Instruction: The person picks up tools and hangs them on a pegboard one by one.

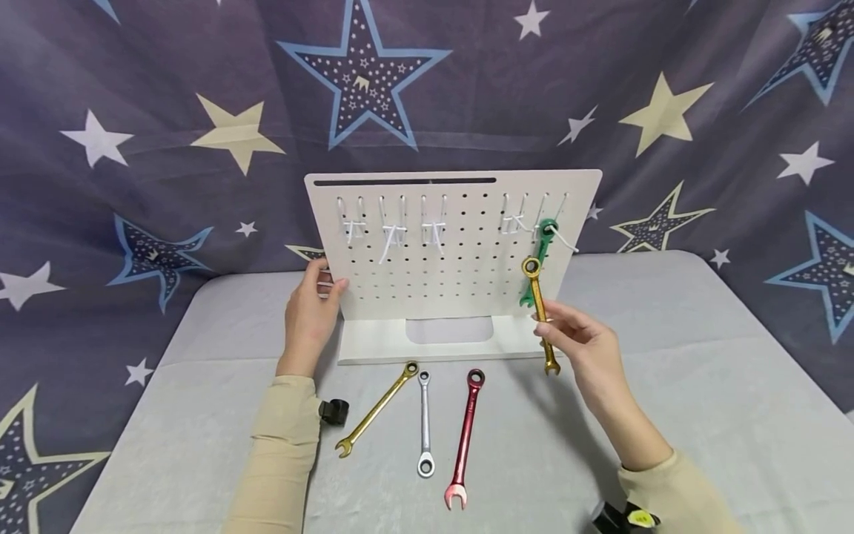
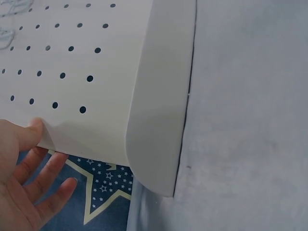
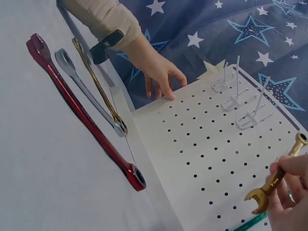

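Observation:
My right hand (image 1: 586, 352) pinches a gold combination wrench (image 1: 539, 300) by its shaft, ring end up, in front of the pegboard's right side. In the right wrist view its open jaw end (image 3: 257, 199) points down toward the board. Behind it a green wrench (image 1: 545, 241) hangs by its ring from a white hook at the board's right. My left hand (image 1: 310, 315) holds the left edge of the white pegboard (image 1: 434, 285), thumb on the front face and fingers behind. In the left wrist view that thumb (image 2: 30, 134) lies on the board's face near the edge.
On the grey cloth before the board lie another gold wrench (image 1: 376, 411), a silver double-ring wrench (image 1: 425, 423) and a red wrench (image 1: 465, 441). Several white hooks (image 1: 394, 233) stick out from the upper board. A star-patterned curtain (image 1: 494, 96) hangs behind.

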Available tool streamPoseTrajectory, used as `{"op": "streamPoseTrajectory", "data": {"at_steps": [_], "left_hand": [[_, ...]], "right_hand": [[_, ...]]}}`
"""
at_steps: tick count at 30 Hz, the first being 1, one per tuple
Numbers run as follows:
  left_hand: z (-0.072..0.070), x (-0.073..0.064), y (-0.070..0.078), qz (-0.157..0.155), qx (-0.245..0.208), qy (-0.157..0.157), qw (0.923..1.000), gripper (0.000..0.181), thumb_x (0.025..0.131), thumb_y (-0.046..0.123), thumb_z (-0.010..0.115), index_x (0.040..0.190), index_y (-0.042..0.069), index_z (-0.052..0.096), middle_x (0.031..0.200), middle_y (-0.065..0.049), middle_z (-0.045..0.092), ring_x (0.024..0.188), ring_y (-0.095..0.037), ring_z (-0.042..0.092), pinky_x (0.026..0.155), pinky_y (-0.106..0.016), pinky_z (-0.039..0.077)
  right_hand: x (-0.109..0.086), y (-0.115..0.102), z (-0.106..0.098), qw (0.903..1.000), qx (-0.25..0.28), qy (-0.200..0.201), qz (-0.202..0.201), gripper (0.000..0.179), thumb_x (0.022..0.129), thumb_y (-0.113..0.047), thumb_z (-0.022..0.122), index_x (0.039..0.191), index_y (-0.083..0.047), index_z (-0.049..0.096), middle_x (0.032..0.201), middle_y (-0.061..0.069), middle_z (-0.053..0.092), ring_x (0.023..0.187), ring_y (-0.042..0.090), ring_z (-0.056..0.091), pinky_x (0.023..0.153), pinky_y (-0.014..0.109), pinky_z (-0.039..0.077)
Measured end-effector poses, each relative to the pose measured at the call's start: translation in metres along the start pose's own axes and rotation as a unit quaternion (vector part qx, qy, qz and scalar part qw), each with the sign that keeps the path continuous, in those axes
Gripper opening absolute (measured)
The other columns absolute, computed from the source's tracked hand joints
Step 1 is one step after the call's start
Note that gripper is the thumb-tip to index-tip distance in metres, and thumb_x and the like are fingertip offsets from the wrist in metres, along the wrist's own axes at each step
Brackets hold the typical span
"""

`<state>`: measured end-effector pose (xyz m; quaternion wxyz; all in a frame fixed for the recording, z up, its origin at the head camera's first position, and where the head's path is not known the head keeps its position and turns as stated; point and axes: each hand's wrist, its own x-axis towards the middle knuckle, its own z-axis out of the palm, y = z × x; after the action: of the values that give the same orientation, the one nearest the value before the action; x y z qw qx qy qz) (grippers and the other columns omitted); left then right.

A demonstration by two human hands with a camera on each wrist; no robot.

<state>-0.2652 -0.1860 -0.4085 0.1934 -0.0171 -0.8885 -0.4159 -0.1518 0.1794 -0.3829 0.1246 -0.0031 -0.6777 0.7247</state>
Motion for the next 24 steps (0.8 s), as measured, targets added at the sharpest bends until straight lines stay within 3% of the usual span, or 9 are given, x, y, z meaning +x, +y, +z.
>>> {"op": "streamPoseTrajectory", "data": {"at_steps": [14,24], "left_hand": [[-0.001,-0.002,0.002,-0.020,0.013,0.001,0.9997,0.042,0.097,0.025,0.065,0.134,0.011,0.051,0.116,-0.015,0.066,0.104,-0.033,0.064,0.086,-0.051,0.047],[-0.003,-0.001,-0.003,-0.012,0.005,0.003,0.9999,0.040,0.096,0.024,0.067,0.132,0.012,0.054,0.114,-0.013,0.067,0.102,-0.031,0.065,0.084,-0.049,0.049]], "right_hand": [[0.008,-0.007,0.006,0.9970,0.042,0.062,-0.017,0.027,0.084,0.006,0.074,0.104,-0.013,0.077,0.087,-0.002,0.075,0.078,0.011,0.069,0.072,0.021,0.055],[0.022,-0.013,0.006,0.9955,0.073,0.055,-0.024,0.028,0.086,0.009,0.071,0.101,-0.014,0.077,0.089,-0.001,0.075,0.079,0.011,0.070,0.073,0.020,0.056]]}}
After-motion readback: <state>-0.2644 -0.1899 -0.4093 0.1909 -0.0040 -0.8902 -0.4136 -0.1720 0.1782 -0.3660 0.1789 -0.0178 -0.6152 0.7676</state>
